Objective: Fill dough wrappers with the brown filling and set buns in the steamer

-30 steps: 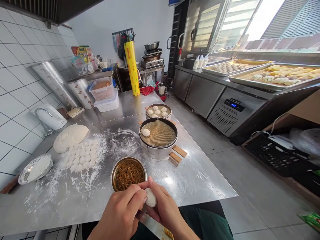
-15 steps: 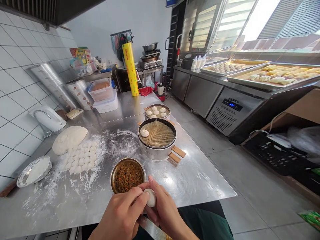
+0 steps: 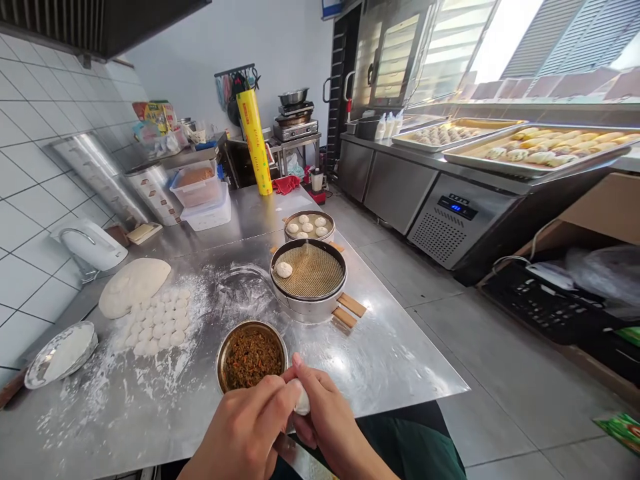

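Note:
A small white dough bun [image 3: 302, 402] is held between my two hands above the table's front edge. My left hand [image 3: 253, 417] pinches the dough from the left, its fingers bent and pressed together. My right hand [image 3: 327, 410] is cupped around the other side, with the thumb upright near the top. Below the hands a flat shiny strip [image 3: 299, 459] shows, mostly hidden; I cannot tell which hand holds it. Just beyond my left hand is a metal bowl [image 3: 220, 360] of brown minced filling [image 3: 255, 357].
A round steamer [image 3: 307, 308] with a mesh liner holds one bun [image 3: 284, 269]; another steamer [image 3: 310, 217] behind it holds several. Floured dough pieces [image 3: 160, 320], a large dough slab [image 3: 133, 287] and a flour bowl [image 3: 63, 353] are at left. A yellow roll [image 3: 254, 140] stands behind.
My view has shifted slightly, so the table things sit a little further left. Both hands stay on the bun, and the fingers have moved a little around it.

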Tool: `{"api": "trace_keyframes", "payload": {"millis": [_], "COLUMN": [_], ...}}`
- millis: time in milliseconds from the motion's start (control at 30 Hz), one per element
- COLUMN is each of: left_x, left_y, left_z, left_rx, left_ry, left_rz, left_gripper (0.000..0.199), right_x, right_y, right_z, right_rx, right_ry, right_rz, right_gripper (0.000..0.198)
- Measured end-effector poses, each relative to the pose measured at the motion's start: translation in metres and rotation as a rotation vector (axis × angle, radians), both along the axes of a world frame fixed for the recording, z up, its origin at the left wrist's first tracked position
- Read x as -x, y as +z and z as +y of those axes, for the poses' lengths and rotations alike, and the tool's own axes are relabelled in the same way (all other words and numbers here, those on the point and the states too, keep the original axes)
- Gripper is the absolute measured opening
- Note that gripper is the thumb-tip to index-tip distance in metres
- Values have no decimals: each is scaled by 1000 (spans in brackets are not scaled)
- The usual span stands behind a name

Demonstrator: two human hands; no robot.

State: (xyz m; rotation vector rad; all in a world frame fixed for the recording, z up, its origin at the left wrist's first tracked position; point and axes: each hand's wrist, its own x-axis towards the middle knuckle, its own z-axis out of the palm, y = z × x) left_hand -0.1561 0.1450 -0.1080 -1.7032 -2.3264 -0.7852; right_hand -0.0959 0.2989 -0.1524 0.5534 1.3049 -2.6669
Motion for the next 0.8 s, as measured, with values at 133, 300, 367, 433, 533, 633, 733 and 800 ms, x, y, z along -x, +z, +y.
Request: {"api": "trace_keyframes", "payload": {"millis": [133,300,367,433,533,633,733,800], "left_x": [2,6,8,10,12,15,19,20], "left_y": [-1,2,3,3,3,4,8,9], "left_z": [5,14,17,20,26,34,44,52], "left_rx": [-38,14,35,56,107,155,151,152], "left_ry": [-4,-33,-29,3,-30,-70,-61,-88], "left_rz": [17,12,36,6,-55,-71,-78,-88], "left_gripper": [37,55,58,49,55,43,30,41], "right_x": [1,2,3,4,6,7,6,6], "right_y": [0,-1,-1,-2,-5,-5,-3,-1], "right_z": [5,10,13,17,24,32,39,44], "right_rx": [53,-22,3,31,-3,1,50,44], "right_ry": [26,-21,-34,-28,-20,-45,-46,-68], "right_rz": [11,19,32,35,-7,0,25,15], "right_gripper": [59,63,64,59,58,62,54,52]}}
